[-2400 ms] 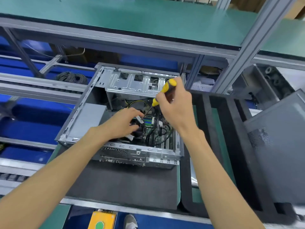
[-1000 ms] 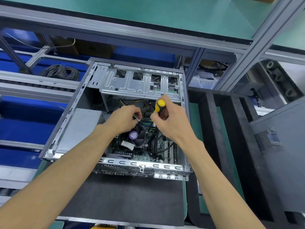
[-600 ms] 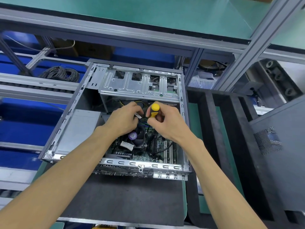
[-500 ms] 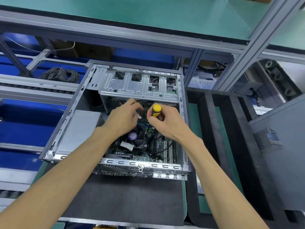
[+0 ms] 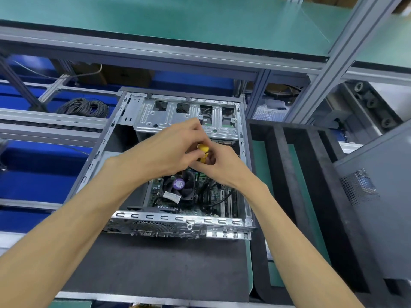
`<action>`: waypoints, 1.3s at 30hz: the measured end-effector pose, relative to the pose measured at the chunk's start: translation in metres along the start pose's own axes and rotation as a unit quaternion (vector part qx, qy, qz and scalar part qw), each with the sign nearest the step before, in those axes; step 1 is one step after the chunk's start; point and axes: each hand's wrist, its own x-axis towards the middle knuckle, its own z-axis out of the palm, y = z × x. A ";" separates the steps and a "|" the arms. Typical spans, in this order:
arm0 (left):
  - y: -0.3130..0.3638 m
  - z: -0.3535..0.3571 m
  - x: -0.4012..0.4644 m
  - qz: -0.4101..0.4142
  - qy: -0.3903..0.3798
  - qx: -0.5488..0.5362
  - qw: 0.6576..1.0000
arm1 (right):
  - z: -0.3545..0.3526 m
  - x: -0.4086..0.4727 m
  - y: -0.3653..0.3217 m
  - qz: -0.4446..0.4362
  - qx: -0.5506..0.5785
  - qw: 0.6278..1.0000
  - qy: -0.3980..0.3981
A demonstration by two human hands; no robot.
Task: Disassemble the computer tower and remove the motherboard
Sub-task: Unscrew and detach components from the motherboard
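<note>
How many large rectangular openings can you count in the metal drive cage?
4 openings in one row across the drive cage: far left, centre-left, centre-right, far right. The left hand covers its near edge; more may hide there.

A coil of dark cable (image 5: 83, 107) lies at ten o'clock, black foam dividers (image 5: 287, 174) at three, a grey perforated panel (image 5: 375, 210) beyond them.

Open tower (image 5: 178, 218), motherboard (image 5: 213, 196) inside
</note>
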 end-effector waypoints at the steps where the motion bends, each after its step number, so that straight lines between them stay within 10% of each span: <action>1: 0.000 0.000 0.002 -0.016 0.003 0.007 1.000 | 0.000 0.000 0.001 0.002 0.009 1.000 0.016; 19: 0.006 0.010 0.024 -0.086 -0.022 0.434 0.896 | 0.001 -0.002 -0.002 0.012 -0.036 0.999 0.011; 26: 0.007 -0.002 0.010 -0.047 -0.102 0.154 0.982 | -0.001 -0.004 0.000 0.007 -0.001 1.000 0.012; 39: 0.010 0.012 0.025 -0.065 -0.072 0.235 0.967 | -0.001 -0.003 -0.002 0.017 -0.035 0.999 0.024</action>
